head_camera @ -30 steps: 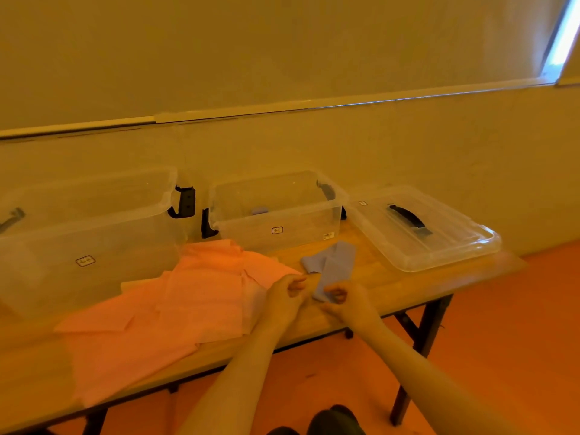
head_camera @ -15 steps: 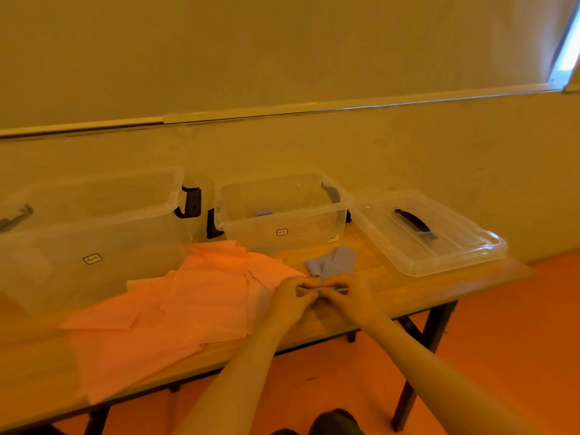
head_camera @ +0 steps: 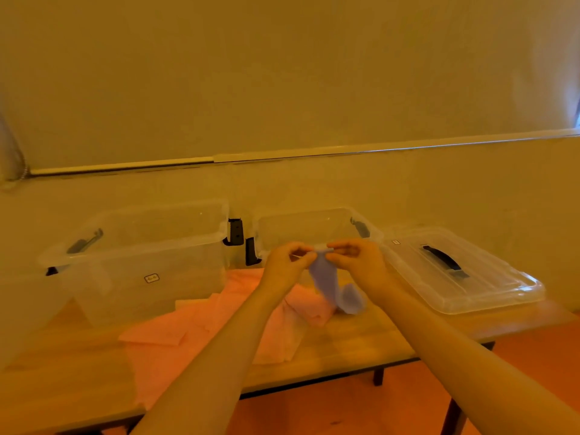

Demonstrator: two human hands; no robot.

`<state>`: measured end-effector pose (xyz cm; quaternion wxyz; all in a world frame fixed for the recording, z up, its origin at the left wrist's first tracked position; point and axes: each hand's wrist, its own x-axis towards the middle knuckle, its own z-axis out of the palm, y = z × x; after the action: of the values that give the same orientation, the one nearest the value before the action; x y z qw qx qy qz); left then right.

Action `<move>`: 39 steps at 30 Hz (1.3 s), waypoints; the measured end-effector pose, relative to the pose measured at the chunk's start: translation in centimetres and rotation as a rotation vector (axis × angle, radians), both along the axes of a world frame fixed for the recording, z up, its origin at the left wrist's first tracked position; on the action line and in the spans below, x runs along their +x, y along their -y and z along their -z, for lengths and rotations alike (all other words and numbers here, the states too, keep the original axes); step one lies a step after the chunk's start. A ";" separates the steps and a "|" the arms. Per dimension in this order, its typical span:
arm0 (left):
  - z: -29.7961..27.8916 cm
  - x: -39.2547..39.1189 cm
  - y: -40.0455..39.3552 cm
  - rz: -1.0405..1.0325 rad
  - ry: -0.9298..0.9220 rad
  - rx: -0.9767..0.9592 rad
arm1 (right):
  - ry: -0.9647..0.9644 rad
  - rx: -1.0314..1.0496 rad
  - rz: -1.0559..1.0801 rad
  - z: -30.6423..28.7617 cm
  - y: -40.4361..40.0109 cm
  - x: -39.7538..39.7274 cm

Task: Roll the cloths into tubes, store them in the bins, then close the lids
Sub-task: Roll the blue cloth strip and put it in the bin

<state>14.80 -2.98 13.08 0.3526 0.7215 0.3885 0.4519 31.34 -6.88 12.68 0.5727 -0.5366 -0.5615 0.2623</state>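
Two hands pinch one blue cloth [head_camera: 326,282] above the table [head_camera: 361,343].
Left hand [head_camera: 287,262] and right hand [head_camera: 357,262] grip its top edge; two open bins behind, one lid [head_camera: 464,277] right.

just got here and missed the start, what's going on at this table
A person is holding a blue cloth up above the wooden table, pinching its top edge with the left hand and the right hand; the rest hangs loose, not rolled. Pink cloths lie spread on the table. Behind them stand a large clear bin and a smaller clear bin, both open. One lid lies flat at the right.
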 end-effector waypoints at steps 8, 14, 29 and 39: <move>-5.2 -2.4 -0.5 -0.030 0.101 0.143 | -0.189 0.040 -0.086 -5.1 -1.7 -3.2; -3.6 -3.7 -0.7 -0.064 0.057 0.097 | -0.164 -0.006 -0.077 -3.9 -1.1 -4.4; -7.1 -4.0 -0.1 -0.041 0.046 0.096 | -0.134 -0.014 -0.133 -7.3 -0.4 -3.9; -14.0 -4.2 0.8 -0.058 0.020 0.248 | -0.150 0.084 -0.133 -14.0 0.6 -4.1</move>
<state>10.63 -3.78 27.06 0.2513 0.7435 0.3465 0.5138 27.22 -7.53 26.68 0.6164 -0.4526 -0.5618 0.3154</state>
